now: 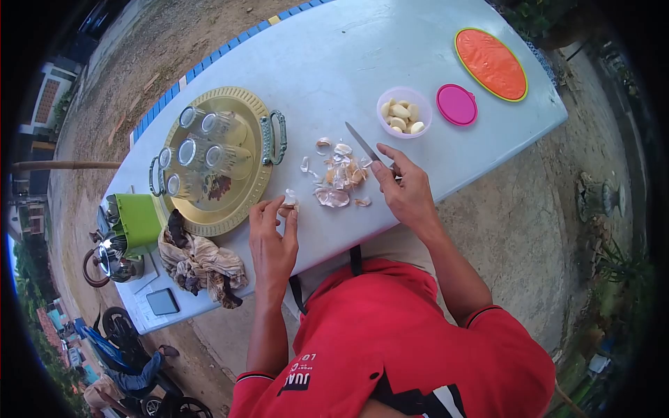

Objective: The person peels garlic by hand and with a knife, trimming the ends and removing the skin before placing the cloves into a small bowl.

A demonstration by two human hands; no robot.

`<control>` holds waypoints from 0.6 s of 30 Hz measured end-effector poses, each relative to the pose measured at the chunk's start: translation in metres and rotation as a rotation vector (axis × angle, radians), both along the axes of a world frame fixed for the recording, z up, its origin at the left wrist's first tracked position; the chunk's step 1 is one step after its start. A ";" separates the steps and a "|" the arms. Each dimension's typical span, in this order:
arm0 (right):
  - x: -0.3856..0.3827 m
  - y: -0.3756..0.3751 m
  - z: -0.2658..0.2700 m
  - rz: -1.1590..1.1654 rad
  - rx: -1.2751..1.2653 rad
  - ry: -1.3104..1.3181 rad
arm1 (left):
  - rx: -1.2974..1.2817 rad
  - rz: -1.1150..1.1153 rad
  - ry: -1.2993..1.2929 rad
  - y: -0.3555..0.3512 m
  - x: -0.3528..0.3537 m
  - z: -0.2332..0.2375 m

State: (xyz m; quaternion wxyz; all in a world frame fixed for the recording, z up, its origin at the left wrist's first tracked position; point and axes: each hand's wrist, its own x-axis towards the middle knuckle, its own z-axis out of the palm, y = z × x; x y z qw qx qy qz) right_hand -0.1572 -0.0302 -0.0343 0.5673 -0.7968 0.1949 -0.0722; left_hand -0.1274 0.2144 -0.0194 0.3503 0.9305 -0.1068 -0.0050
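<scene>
My right hand [408, 191] is closed around the handle of a small knife [360, 141], its blade pointing up and left over the table. With thumb and fingers pinched, my left hand [273, 240] holds a piece of garlic skin [290, 198] near the table's front edge. Between the two hands lies a loose pile of garlic peels [338, 177], white and brownish. Beyond the knife stands a clear plastic tub [384, 128] with several peeled garlic cloves [399, 113] in it.
A gold tray [240, 198] with several upturned glasses [219, 157] sits left. Nearby are a crumpled cloth [202, 261], a phone [162, 302], a green container [136, 219] and a kettle [118, 261]. Pink [457, 105] and orange lids [491, 64] lie right. A person sits beside a motorbike [115, 348].
</scene>
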 end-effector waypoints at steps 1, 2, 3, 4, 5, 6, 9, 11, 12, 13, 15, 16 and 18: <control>-0.001 0.000 0.003 0.002 -0.008 0.004 | -0.019 0.013 0.021 -0.002 -0.001 -0.002; -0.002 0.001 0.007 0.019 -0.086 0.014 | -0.047 -0.001 0.051 -0.003 -0.002 -0.004; -0.002 0.001 0.011 0.035 -0.163 0.023 | -0.056 -0.003 0.051 -0.003 -0.002 -0.007; 0.000 0.001 0.001 0.032 -0.170 0.025 | -0.051 -0.020 0.033 -0.002 -0.001 -0.012; 0.003 0.001 -0.018 0.041 -0.296 -0.089 | -0.044 -0.038 0.016 -0.001 -0.001 -0.016; 0.007 0.004 -0.020 0.051 -0.421 -0.205 | -0.050 -0.044 0.017 0.001 0.000 -0.019; 0.009 0.014 -0.017 0.127 -0.429 -0.051 | -0.096 -0.043 0.003 0.001 -0.001 -0.020; 0.012 0.017 -0.019 0.111 -0.457 -0.024 | -0.129 0.005 0.103 -0.001 -0.004 -0.012; 0.013 0.018 -0.020 0.090 -0.487 0.010 | -0.125 0.010 0.103 0.000 -0.004 -0.014; 0.011 0.017 -0.020 0.094 -0.484 0.011 | -0.251 0.016 0.147 0.000 -0.005 -0.018; 0.009 0.014 -0.017 0.006 -0.483 -0.096 | -0.376 0.030 0.188 0.000 -0.004 -0.021; 0.008 0.015 -0.012 0.012 -0.480 -0.095 | -0.489 0.047 0.273 -0.002 -0.004 -0.021; 0.002 0.017 0.005 -0.049 -0.263 -0.125 | -0.603 0.061 0.361 -0.007 -0.004 -0.021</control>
